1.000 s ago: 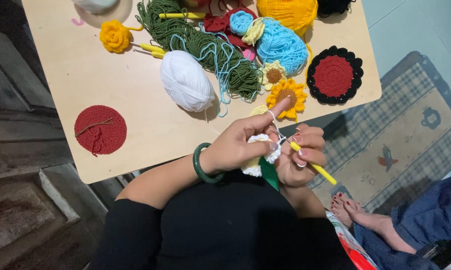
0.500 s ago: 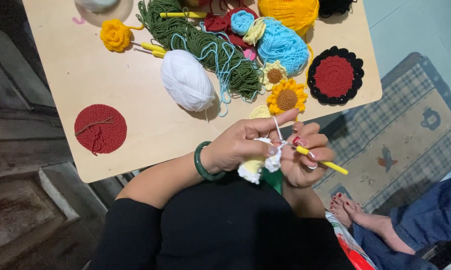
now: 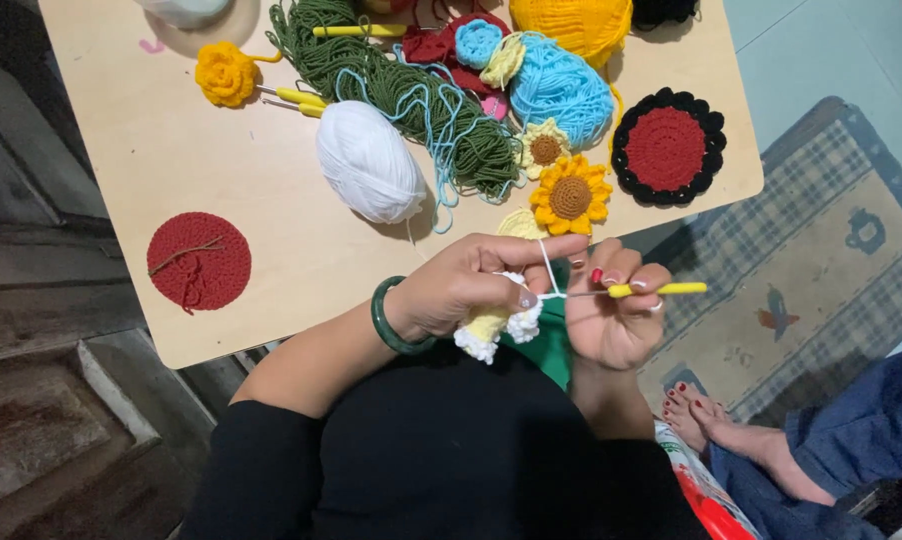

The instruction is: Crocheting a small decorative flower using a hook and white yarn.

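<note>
Crochet piece, a small lumpy flower of white scalloped petals around a pale yellow middle, sits pinched in the left hand, just off the table's near edge, over the person's lap. The left fingers close on the piece, the forefinger stretched out with a thin white strand running over it. The right hand is clenched around a crochet hook with a smooth yellow handle, its metal tip meeting the piece at the hand's nine o'clock. A glossy green bangle rings the left wrist, and green fabric shows beneath the hands. The table is a pale, smooth wooden board; dark rough planks lie to its left, and a checked woven rug covers the tiled floor at its three o'clock. At twelve o'clock from the hands lies a crocheted sunflower with a brown centre; at eleven o'clock, a soft oval ball of white yarn touches a loose tangle of dark green yarn. A flat red round coaster lies at nine o'clock, and a red round with black scalloped border at one o'clock. Light blue yarn and a yellow rose lie farther back. Another person's bare feet rest at five o'clock.
</note>
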